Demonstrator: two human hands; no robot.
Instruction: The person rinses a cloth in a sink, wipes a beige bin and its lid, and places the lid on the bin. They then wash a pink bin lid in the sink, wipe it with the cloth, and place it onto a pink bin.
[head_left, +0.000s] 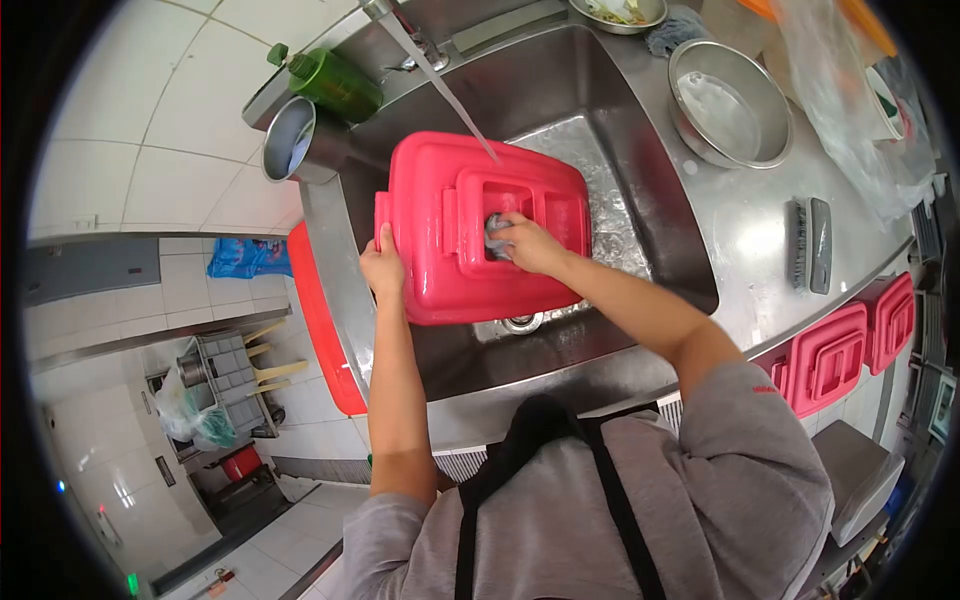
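A pink-red plastic lid [430,270] is held over the steel sink [640,150], its recessed top facing up. My left hand [382,265] grips the lid's left edge, thumb on top; its other fingers are hidden beneath. Inside one of the lid's recesses, my right hand [525,243] presses a grey scrubber [496,238], with the fingers closed around it. Water [450,95] runs from the faucet [376,8] onto the lid's far edge. The lid's surface looks wet and shiny.
Right of the sink stand a steel bowl [728,105] with cloudy liquid and a scrub brush [810,245]. A green bottle [340,85] and a metal cup [290,140] sit at the left. More pink lidded bins [828,355] line the counter's right front.
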